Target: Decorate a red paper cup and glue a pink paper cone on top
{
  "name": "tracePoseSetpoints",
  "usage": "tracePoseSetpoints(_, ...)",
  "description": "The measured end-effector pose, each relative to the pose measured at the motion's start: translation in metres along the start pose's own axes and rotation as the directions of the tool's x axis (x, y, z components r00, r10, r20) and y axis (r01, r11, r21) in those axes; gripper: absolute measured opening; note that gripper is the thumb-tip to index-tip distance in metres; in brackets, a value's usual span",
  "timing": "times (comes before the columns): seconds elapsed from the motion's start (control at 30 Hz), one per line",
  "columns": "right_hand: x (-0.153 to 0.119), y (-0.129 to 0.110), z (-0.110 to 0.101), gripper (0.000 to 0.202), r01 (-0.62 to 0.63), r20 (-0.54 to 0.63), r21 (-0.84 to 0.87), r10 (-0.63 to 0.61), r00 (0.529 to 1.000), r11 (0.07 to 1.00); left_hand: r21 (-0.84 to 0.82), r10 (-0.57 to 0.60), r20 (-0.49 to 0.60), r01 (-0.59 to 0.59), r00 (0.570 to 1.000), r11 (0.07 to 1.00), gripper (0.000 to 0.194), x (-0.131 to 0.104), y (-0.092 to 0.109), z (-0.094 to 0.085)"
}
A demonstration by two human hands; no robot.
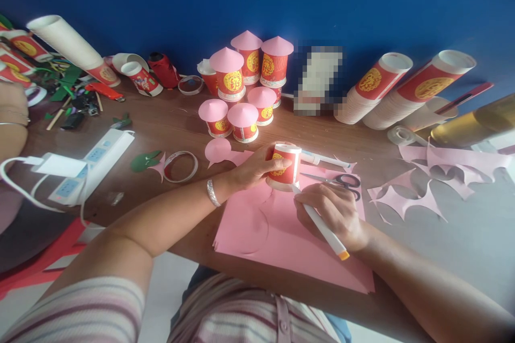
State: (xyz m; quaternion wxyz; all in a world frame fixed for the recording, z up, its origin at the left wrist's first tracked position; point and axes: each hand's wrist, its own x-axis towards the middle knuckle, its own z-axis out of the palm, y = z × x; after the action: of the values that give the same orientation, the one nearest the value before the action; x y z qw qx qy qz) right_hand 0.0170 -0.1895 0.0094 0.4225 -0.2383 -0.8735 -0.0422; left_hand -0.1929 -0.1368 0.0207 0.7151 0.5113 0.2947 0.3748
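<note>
A: Where is the red paper cup [285, 176] now?
B: It is over the pink paper [281, 249], in front of the person, with its wide rim down. I cannot tell if the rim touches the paper.
A: And what do the hands do?
B: The left hand [258, 166] is closed around the cup from the side. The right hand [332, 211] grips a white pen [326, 235] with an orange end, and the pen's tip is at the cup's lower rim. So the two hands are apart, but quite near.
A: What lies close to them?
B: The scissors [333, 180] lie just beyond the right hand. On the paper, a faint curved line shows at the left.
A: And farther on the table [177, 123]?
B: Behind the cup stand several similar cups [232, 83], which wear pink cones. To the right, two cup stacks [358, 104] lean near the blue wall [161, 5], and pink offcuts [410, 201] lie nearer. A power strip [108, 150] is at the left.
</note>
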Motion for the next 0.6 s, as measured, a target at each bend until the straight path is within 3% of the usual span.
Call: tracePoseSetpoints(0.6, -0.0013, -0.0003, -0.0007, 0.024, -0.002, 0.008, 0.006, 0.002, 1.0, 1.0, -0.002, 0.015, 0.007, -0.015, 1.0, 1.0, 0.032, -0.0005, -0.0002, -0.0016)
